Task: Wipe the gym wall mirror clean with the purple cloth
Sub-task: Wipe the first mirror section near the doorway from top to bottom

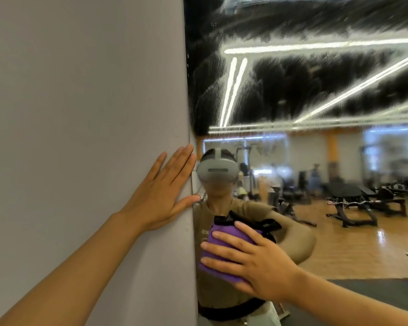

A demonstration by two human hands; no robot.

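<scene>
Two hands flat, fingers straight: right hand (257, 262) on purple cloth (224, 241) against mirror (316, 90), left hand (160, 194) on wall (80, 90).

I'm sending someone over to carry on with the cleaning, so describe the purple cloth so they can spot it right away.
Find the big wall mirror and follow its left edge down, where it meets the grey wall. Low against the glass there, the right hand presses a folded purple cloth flat with spread fingers. It is the only bright purple thing in view, with a black trim along its top.
</scene>
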